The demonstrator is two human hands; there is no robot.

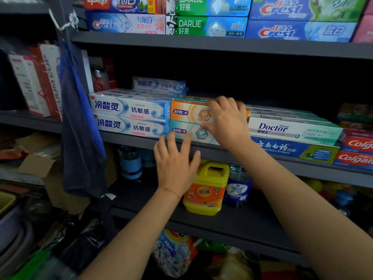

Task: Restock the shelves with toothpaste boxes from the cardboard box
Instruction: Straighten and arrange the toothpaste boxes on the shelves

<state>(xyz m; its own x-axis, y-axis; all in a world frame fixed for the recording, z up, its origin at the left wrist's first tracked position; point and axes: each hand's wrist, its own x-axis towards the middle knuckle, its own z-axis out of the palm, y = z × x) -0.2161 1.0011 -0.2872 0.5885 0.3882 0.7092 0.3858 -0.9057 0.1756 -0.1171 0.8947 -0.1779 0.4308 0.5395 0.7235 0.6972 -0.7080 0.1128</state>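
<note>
**Stacked boxes could slide off the shelf lip**

The pale blue toothpaste box (187, 131) sits at the front edge of the dark grey metal middle shelf (129, 138), with the orange toothpaste box (189, 112) stacked on top of it, between the white-and-blue boxes (129, 116) on the left and the white-and-green Doctor boxes (292, 130) on the right. If the top box is pushed in unevenly, my guess is the pair could skew, or the lower one could tip forward onto the yellow plastic detergent jug (205, 188) on the shelf below.

The left hand (175, 164) is open, fingers spread, fingertips at the shelf edge just below the pale blue box; it holds nothing. The right hand (226, 120) lies over the right part of both stacked boxes, fingers curled over the orange one's top edge, thumb by the lower box. The cardboard supply box is not clearly in view.
</note>
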